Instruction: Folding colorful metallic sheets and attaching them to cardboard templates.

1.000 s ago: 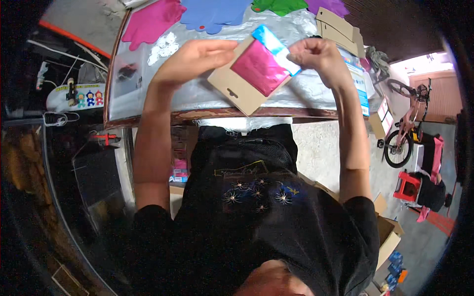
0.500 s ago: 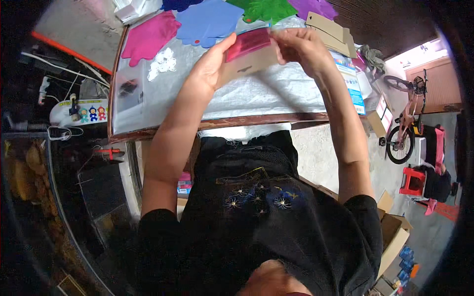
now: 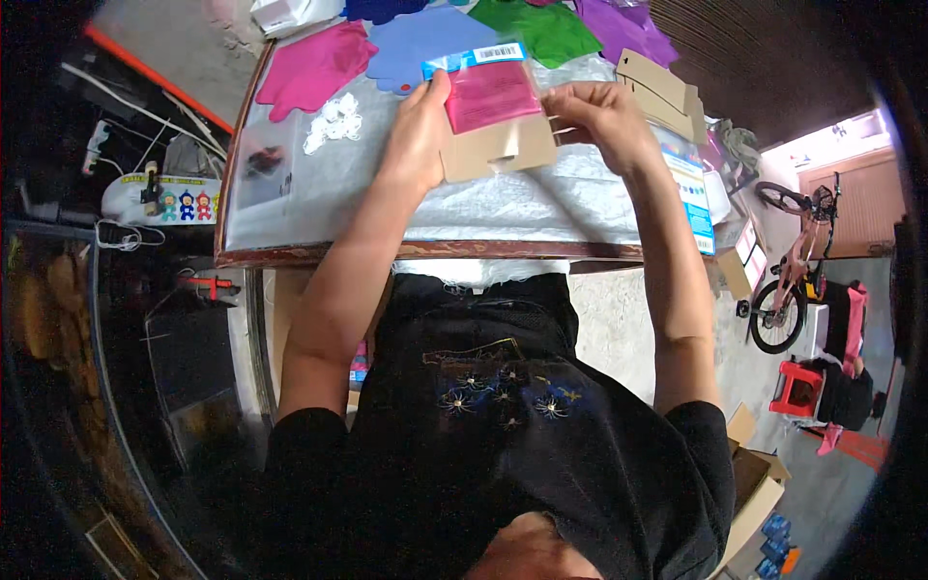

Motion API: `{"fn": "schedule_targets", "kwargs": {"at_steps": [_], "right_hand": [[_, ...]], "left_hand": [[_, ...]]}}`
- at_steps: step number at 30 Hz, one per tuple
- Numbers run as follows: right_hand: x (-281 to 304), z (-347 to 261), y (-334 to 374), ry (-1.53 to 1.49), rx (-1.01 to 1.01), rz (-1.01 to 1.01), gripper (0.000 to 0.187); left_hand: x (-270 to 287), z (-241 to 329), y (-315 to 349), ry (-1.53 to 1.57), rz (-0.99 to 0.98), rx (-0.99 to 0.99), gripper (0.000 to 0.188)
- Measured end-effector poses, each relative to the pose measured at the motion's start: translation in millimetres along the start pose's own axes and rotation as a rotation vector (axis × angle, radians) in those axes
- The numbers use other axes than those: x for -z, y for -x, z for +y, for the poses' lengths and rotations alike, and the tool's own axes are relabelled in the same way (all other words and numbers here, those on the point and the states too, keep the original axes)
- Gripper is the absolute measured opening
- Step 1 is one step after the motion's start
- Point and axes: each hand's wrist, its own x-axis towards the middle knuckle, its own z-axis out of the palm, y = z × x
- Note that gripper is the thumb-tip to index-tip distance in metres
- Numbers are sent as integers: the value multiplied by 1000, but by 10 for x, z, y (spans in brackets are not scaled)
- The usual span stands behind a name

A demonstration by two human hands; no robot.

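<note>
My left hand (image 3: 416,140) grips the left side of a flat packet (image 3: 498,150), its thumb lying over the front. The packet has a brown card, a folded pink piece (image 3: 493,97) under clear plastic and a blue strip with a barcode at its far end. At the packet's right edge, the fingers of my right hand (image 3: 609,121) are curled together in a pinch; exactly what they pinch there is partly hidden. Both hands hold the packet above the white-covered table (image 3: 464,224).
Flat pink (image 3: 314,68), light blue (image 3: 406,43), green (image 3: 541,34) and purple (image 3: 628,34) pieces lie along the far side. A small white heap (image 3: 333,124) lies left, near clear plastic (image 3: 261,179). Brown cards (image 3: 662,92) and a blue-and-white printed sheet (image 3: 688,188) lie right.
The packet has tilted so its front faces up, showing the blue barcode strip and more brown card. My right hand stays at its right edge, slightly lower.
</note>
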Motion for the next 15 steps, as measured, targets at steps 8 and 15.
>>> {"fn": "schedule_targets", "kwargs": {"at_steps": [8, 15], "right_hand": [[66, 253, 180, 125, 21, 17, 13], [11, 302, 198, 259, 38, -41, 11]], "left_hand": [[-8, -130, 255, 234, -183, -196, 47], [-17, -218, 308, 235, -134, -199, 51]]}}
